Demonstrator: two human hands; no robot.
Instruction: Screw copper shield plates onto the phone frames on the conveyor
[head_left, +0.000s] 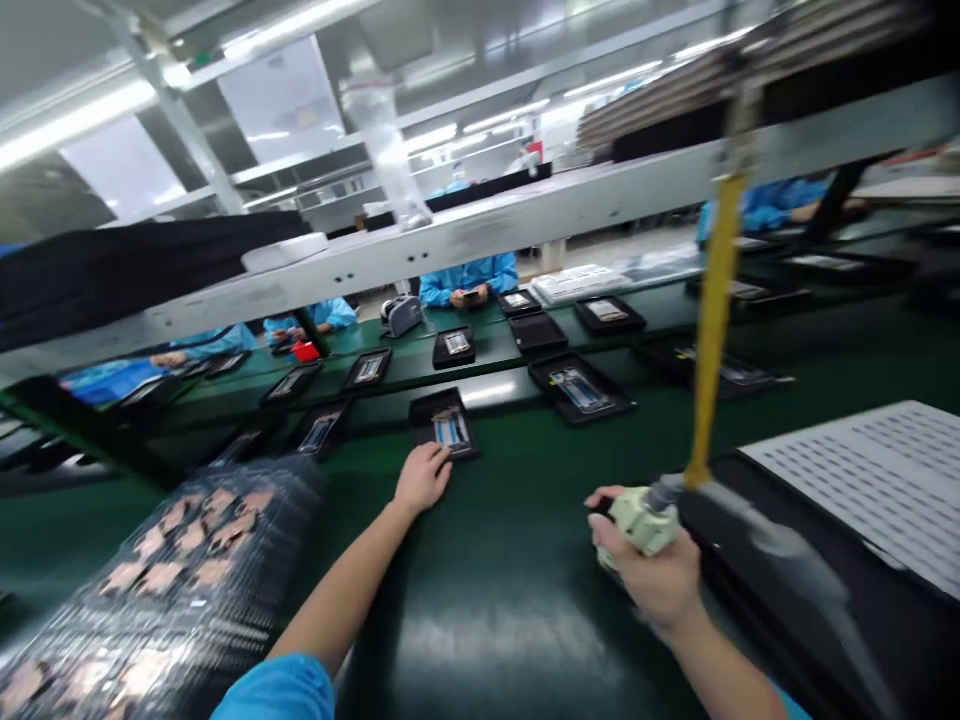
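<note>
My left hand (422, 476) reaches forward over the green bench and rests its fingers on the near edge of a black tray (420, 408) that holds a phone part (450, 429). My right hand (654, 570) is wrapped round a pale green electric screwdriver (643, 522), which hangs on a yellow cord (712, 310) from the rail above. The frame is smeared by motion.
Several more black trays (581, 389) with phone parts lie along the green conveyor belt (495, 345). A stack of clear blister trays (172, 560) sits at the lower left. A white perforated plate (877, 480) lies at the right. People in blue coats (469, 278) work across the line.
</note>
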